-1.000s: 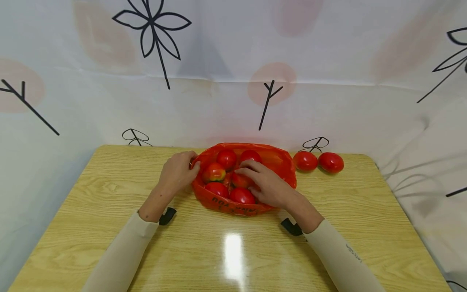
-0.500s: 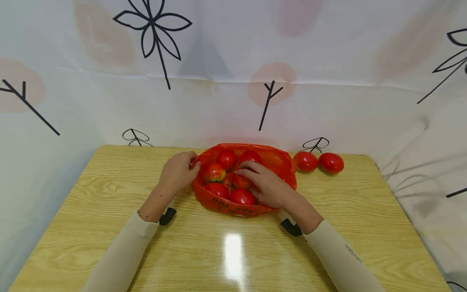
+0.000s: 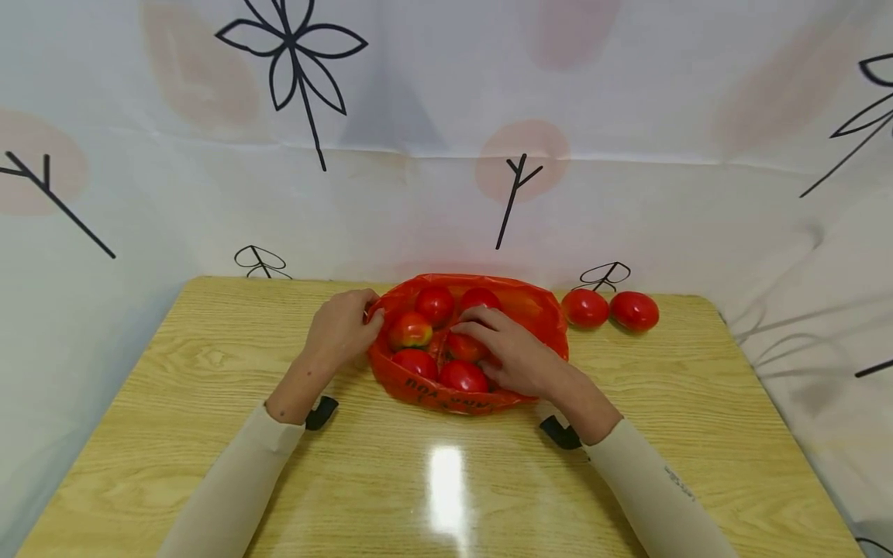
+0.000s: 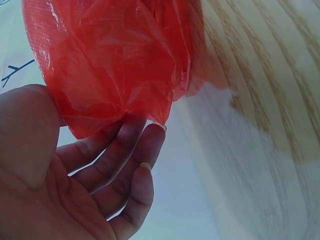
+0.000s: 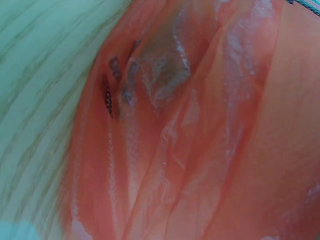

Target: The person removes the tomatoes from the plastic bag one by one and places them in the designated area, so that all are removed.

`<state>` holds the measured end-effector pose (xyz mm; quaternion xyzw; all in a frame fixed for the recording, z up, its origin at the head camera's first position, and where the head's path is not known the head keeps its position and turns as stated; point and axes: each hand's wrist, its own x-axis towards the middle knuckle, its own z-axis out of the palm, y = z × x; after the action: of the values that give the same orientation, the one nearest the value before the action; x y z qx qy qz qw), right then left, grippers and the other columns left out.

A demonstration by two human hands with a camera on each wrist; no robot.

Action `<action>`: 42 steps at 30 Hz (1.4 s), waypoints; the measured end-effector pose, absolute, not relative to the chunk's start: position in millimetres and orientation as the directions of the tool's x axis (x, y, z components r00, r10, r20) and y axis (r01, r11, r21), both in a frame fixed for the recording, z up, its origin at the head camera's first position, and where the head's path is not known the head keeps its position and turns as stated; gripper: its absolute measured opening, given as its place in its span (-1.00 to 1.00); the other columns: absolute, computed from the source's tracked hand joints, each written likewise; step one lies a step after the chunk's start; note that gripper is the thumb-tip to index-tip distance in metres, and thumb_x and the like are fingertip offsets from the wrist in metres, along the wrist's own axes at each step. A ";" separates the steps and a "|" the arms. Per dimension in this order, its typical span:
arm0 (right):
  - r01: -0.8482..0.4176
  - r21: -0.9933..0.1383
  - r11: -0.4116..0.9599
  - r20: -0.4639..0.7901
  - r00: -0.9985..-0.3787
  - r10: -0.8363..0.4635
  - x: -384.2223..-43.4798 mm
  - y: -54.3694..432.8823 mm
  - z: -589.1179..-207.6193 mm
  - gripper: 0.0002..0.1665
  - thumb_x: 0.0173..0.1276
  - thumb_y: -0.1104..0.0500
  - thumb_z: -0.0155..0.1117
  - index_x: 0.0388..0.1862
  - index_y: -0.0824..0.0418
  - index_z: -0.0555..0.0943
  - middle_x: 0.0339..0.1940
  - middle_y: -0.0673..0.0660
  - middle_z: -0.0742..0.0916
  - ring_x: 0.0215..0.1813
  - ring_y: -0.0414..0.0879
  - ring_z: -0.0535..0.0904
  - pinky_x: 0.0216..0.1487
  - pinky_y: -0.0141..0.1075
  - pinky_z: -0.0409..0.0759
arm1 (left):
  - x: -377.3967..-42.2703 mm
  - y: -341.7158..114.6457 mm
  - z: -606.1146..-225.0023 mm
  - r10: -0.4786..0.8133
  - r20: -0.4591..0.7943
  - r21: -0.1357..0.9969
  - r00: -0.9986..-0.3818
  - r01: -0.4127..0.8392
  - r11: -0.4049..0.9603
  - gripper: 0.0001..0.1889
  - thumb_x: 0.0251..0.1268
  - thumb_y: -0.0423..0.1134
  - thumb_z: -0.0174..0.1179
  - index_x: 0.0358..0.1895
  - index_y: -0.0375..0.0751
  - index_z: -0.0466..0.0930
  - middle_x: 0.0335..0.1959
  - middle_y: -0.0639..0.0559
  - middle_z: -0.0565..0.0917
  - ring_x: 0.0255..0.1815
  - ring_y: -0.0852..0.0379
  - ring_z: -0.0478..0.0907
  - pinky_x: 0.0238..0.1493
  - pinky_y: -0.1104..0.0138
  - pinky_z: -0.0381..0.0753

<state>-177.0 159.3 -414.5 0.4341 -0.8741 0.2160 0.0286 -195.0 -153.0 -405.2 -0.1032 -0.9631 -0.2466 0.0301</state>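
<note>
A red plastic bag [image 3: 533, 310] with dark lettering lies spread on the table, its mouth facing up. Several red tomatoes are inside, one with a yellow-green patch [image 3: 412, 332]. My left hand [image 3: 338, 329] pinches the bag's left rim between thumb and fingers; in the left wrist view the bag [image 4: 115, 60] hangs between them. My right hand [image 3: 516, 353] reaches into the bag from the right, with fingers curled over a tomato [image 3: 466, 348] in the middle. The right wrist view is filled by crumpled bag film [image 5: 200, 125], which hides the fingers.
Two more tomatoes, one nearer [image 3: 584, 308] and one farther right [image 3: 634, 311], lie on the wooden table [image 3: 446, 442] right of the bag. A pale patterned cloth [image 3: 418, 201] hangs behind the table's back edge. Black straps show at both wrists.
</note>
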 end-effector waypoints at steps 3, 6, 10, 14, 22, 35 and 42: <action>-0.776 -0.346 0.527 0.240 -0.616 -0.750 -176.8 160.6 -413.6 -0.26 0.23 0.40 0.50 0.42 0.21 0.56 0.37 0.14 0.53 0.41 0.04 0.45 0.45 -0.07 0.51 | -195.2 -152.8 -405.1 0.183 0.107 0.468 -0.977 0.212 0.858 -0.78 0.49 -0.19 0.22 -0.01 -0.25 0.71 -0.39 -0.02 0.65 -0.43 0.02 0.51 -0.45 0.26 0.51; -0.785 -0.338 0.518 0.251 -0.606 -0.755 -176.7 161.2 -412.4 -0.23 0.22 0.40 0.51 0.44 0.22 0.55 0.37 0.16 0.53 0.41 0.05 0.45 0.44 -0.06 0.52 | -195.5 -152.6 -405.7 0.181 0.103 0.472 -0.978 0.208 0.857 -0.78 0.49 -0.19 0.22 0.00 -0.24 0.71 -0.39 -0.02 0.65 -0.43 0.02 0.51 -0.45 0.26 0.51; -0.795 -0.334 0.507 0.269 -0.596 -0.757 -175.9 162.1 -410.0 -0.21 0.21 0.40 0.52 0.46 0.25 0.54 0.38 0.19 0.52 0.41 0.08 0.43 0.42 -0.04 0.53 | -195.4 -152.6 -405.6 0.177 0.099 0.477 -0.979 0.203 0.855 -0.78 0.49 -0.19 0.22 0.00 -0.24 0.71 -0.37 -0.02 0.66 -0.42 0.01 0.52 -0.45 0.26 0.53; -0.793 -0.338 0.508 0.278 -0.599 -0.751 -174.9 163.3 -407.1 -0.17 0.19 0.41 0.52 0.48 0.26 0.52 0.39 0.21 0.50 0.42 0.10 0.42 0.42 -0.02 0.53 | -195.5 -152.5 -405.5 0.174 0.100 0.475 -0.980 0.201 0.857 -0.79 0.49 -0.19 0.22 -0.01 -0.24 0.71 -0.36 -0.02 0.67 -0.42 0.01 0.52 -0.44 0.26 0.54; -0.771 -0.346 0.534 0.272 -0.627 -0.730 -173.4 165.4 -404.8 -0.23 0.23 0.36 0.50 0.46 0.27 0.52 0.39 0.20 0.48 0.45 0.10 0.38 0.43 -0.04 0.53 | -194.9 -151.8 -403.6 0.176 0.096 0.478 -0.980 0.200 0.855 -0.78 0.49 -0.19 0.22 0.00 -0.25 0.71 -0.36 -0.03 0.67 -0.42 0.01 0.52 -0.44 0.26 0.55; -0.719 -0.388 0.576 0.289 -0.688 -0.665 -166.3 169.3 -391.4 -0.24 0.18 0.32 0.54 0.40 0.21 0.53 0.39 0.16 0.47 0.44 0.09 0.36 0.31 -0.02 0.63 | -194.5 -152.6 -404.4 0.180 0.102 0.473 -0.978 0.207 0.856 -0.78 0.48 -0.20 0.23 0.00 -0.25 0.71 -0.35 -0.03 0.68 -0.43 0.02 0.52 -0.45 0.27 0.54; -0.742 -0.388 0.547 0.319 -0.665 -0.676 -166.8 171.9 -388.9 -0.25 0.18 0.35 0.51 0.39 0.21 0.54 0.40 0.18 0.48 0.43 0.09 0.38 0.31 -0.01 0.62 | -193.1 -152.8 -403.7 0.182 0.101 0.472 -0.978 0.208 0.857 -0.79 0.49 -0.20 0.22 -0.02 -0.25 0.71 -0.38 -0.03 0.66 -0.43 0.02 0.51 -0.46 0.27 0.51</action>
<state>-166.8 171.9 -388.9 0.4041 -0.8769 0.2516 0.0657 -193.1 -152.8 -403.7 -0.1014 -0.9631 -0.2478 0.0263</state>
